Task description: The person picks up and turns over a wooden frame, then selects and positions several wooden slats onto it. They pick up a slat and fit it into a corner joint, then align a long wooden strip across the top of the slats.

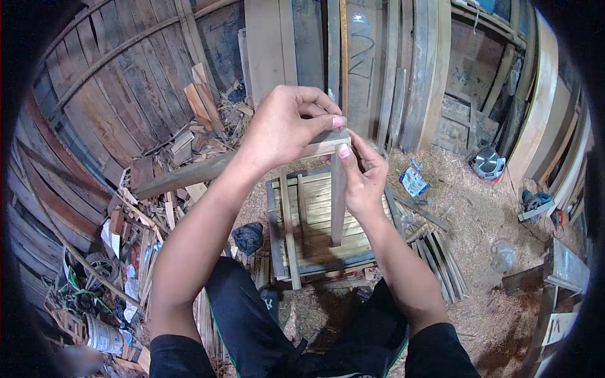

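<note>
Two wooden bars meet at a corner in front of me. One long bar (189, 174) runs off to the left behind my left forearm; the other bar (338, 208) hangs down from the corner over the slatted wooden table. My left hand (296, 123) is at the top of the corner, thumb and index finger pinched together there; whether a small item sits between them is too small to tell. My right hand (362, 173) grips the corner from the right, its thumb on the front face. The slatted wooden table (318, 220) stands below, between my knees, with a loose strip (290, 233) across its left side.
Scrap wood (183, 142) and a white bucket (104, 337) lie on the left. Tall boards (271, 50) lean against the back wall. At the right are a circular saw (487, 164), a blue-white packet (414, 181), stacked slats (441, 268) and a wooden frame (567, 268).
</note>
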{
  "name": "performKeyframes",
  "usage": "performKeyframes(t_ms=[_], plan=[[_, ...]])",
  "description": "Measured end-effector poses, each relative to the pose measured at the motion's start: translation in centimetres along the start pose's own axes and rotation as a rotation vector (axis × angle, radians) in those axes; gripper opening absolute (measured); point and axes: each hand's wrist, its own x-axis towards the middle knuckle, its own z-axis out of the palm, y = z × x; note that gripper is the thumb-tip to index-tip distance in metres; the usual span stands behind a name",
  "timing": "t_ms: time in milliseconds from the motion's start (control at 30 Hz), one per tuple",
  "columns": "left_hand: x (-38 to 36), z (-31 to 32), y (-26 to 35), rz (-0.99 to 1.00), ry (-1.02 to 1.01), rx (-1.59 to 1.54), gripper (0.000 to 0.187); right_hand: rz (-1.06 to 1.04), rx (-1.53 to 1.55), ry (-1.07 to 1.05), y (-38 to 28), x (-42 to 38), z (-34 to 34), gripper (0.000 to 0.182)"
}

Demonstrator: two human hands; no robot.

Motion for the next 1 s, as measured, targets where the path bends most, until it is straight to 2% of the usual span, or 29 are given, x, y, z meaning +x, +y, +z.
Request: performKeyframes(t_ms=[500,767,1000], plan=[[-0.4,0.1,0.1,0.010,-0.014,0.031,0.023,0.023,-0.028,0.021,0.0,0.1,0.3,0.043],[-0.7,0.9,-0.2,0.082,0.102,0.132,0.024,0.033,-0.023,0.048,-0.1,-0.1,0.3,0.043],[-0.9,1.2,-0.1,0.091,0.106,0.107,0.025,-0.016,-0.062,0.026,-0.3,-0.1,0.0,0.041]])
